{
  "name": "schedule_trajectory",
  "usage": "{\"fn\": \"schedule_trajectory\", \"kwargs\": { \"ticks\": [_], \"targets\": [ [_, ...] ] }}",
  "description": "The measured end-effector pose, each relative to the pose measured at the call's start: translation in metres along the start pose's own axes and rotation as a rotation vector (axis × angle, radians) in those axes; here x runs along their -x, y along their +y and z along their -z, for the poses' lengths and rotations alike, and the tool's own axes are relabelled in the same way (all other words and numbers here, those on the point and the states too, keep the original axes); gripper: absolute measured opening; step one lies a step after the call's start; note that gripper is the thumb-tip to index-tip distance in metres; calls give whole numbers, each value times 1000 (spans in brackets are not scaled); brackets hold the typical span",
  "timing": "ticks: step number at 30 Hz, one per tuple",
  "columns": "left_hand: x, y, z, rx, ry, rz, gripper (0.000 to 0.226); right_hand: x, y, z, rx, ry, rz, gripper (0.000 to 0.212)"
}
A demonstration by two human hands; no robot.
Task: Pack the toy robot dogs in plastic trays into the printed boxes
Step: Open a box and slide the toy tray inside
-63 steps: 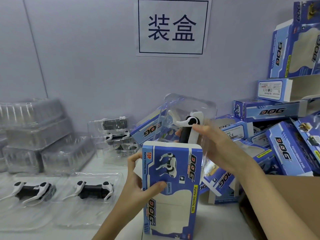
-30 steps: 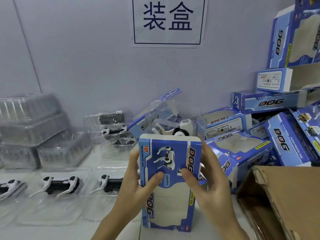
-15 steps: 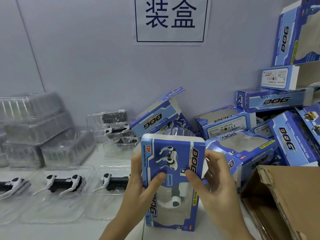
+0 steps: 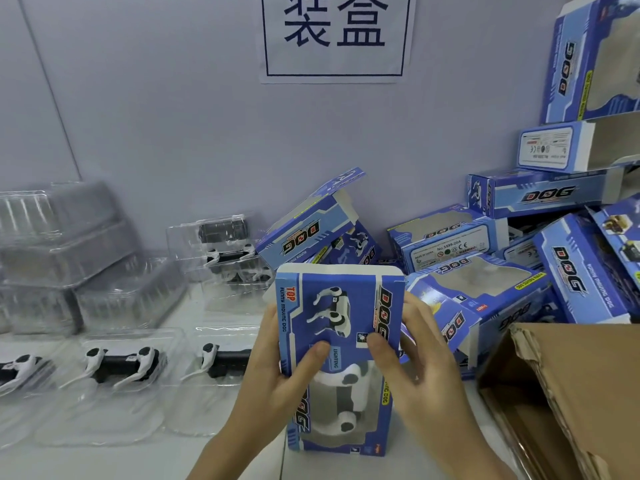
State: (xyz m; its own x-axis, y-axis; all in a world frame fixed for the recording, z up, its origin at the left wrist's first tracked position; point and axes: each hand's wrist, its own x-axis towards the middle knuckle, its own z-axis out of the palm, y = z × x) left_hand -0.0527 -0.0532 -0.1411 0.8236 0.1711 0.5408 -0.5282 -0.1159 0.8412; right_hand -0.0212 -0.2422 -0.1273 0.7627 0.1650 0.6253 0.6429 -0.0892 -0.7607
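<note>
The printed box [image 4: 341, 362] stands upright near the worktop's [image 4: 145, 459] front edge. The left hand [image 4: 277, 372] and right hand [image 4: 415, 368] each grip one side, thumbs pressed on its face. The toy robot dog [image 4: 341, 400] shows through the window.

The toy dog [image 4: 341, 398] in its tray has slid fully into the box [image 4: 341, 327].

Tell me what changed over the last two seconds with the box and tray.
The clear tray with the toy dog went down into the upright printed box; the dog now shows in its window. The right hand let go of the tray and now grips the box's right side. The left hand kept holding the box. The trays on the table stayed put.
</note>
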Motion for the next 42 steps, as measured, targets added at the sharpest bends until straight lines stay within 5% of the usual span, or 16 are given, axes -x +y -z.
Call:
{"fn": "schedule_trajectory", "kwargs": {
  "ticks": [4, 9, 14, 17, 20, 24, 29, 31, 34, 36, 42],
  "targets": [
    [3, 5, -12, -261, 86, -214, 48, 2, -4, -3, 114, 190, -28, 63],
    [13, 13, -15, -508, 46, -361, 44, 7, -15, -9, 106, 436, 70, 49],
    [20, 18, 2, -553, 12, -552, 38, 9, -14, -7, 329, 402, 248, 19],
    [22, 19, -1, -478, 36, -589, 39, 8, -21, -5, -10, 217, 24, 23],
    [16, 18, -8, -292, 70, -518, 65, 8, -32, 3, -338, 16, -233, 42],
    [11, 9, -15, -382, 186, -331, 110, 9, -32, 3, -215, -89, -221, 68],
    [10, -2, -16, -177, -39, -103, 132, 13, -25, 3, -119, -88, -239, 100],
    [11, -5, -13, -199, -21, -115, 123, 10, -19, 12, -137, -97, -213, 104],
    [10, -4, -10, -269, 116, -219, 61, 2, -12, 30, -205, -50, -172, 90],
    [9, -2, -11, -336, 138, -311, 40, 0, -7, 38, -220, 17, -101, 74],
    [9, 5, -12, -254, -44, -222, 50, 5, 6, 31, -401, 116, -145, 36]
  ]
}}
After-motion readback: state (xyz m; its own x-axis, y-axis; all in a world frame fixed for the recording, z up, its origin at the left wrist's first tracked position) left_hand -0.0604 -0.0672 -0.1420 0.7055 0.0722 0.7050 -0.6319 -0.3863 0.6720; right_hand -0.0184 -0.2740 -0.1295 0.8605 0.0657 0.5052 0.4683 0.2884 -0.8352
